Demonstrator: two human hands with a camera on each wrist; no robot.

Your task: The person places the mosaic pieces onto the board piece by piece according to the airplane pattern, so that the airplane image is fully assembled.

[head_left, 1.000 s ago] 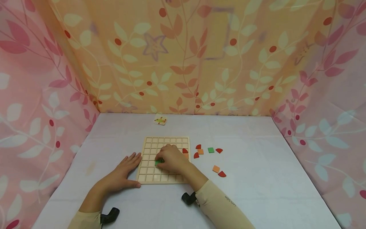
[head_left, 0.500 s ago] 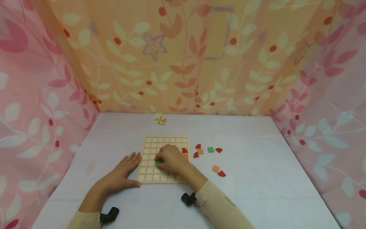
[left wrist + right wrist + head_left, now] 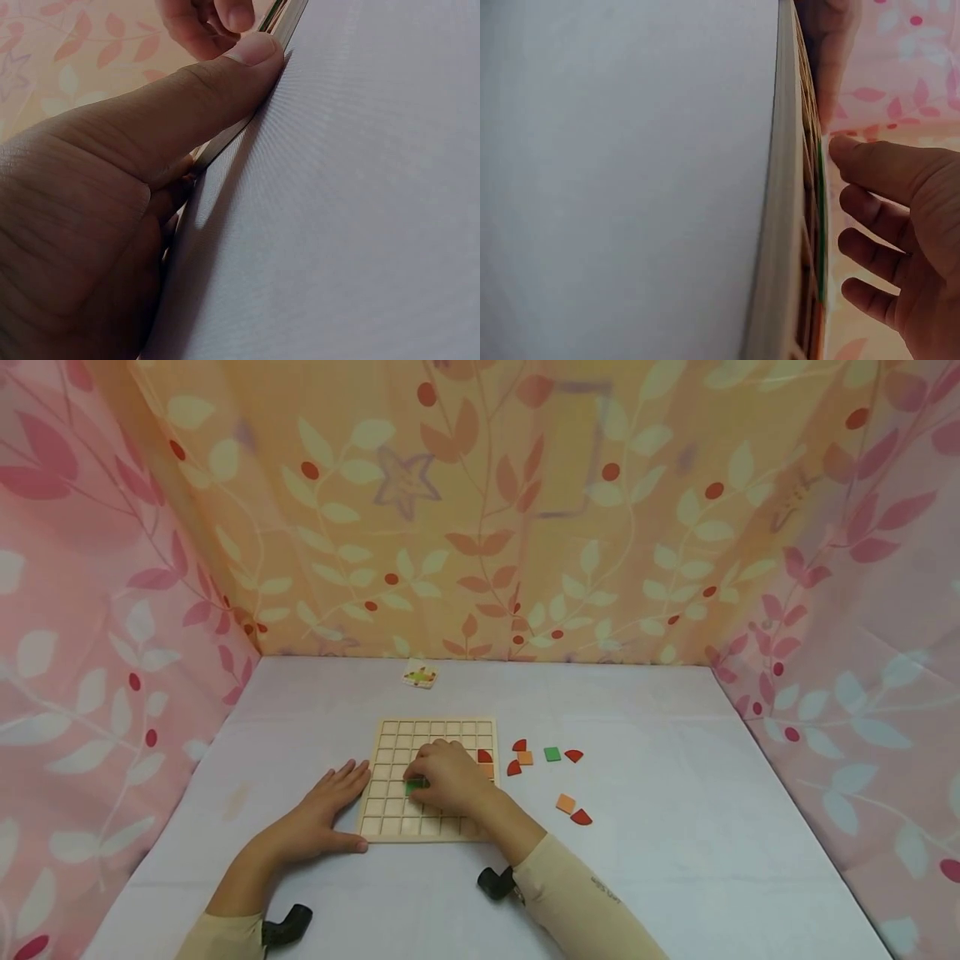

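Note:
A pale wooden board (image 3: 386,802) with a grid of square cells lies on the table. My left hand (image 3: 322,814) rests against its left side with fingers spread and straight; the thumb (image 3: 225,82) touches the front edge near the corner. Over the middle of the board, my right hand (image 3: 450,778) has thumb and index finger at a green square tile (image 3: 412,787), pinching it low at the cells. The other fingers (image 3: 874,251) are loosely bent above the board. A red quarter-circle tile (image 3: 484,756) and an orange square tile (image 3: 487,770) sit at the board's right side, partly hidden by this hand.
Right of the board lie loose red quarter-circle tiles (image 3: 573,756), orange square tiles (image 3: 566,803) and a green square tile (image 3: 552,754). A small picture card (image 3: 420,675) lies near the back edge of the white table (image 3: 675,793). Patterned cloth (image 3: 480,527) encloses the back and sides.
My right thumb and index finger shift very slightly at the green square tile. The left hand, the board and the loose tiles stay where they were.

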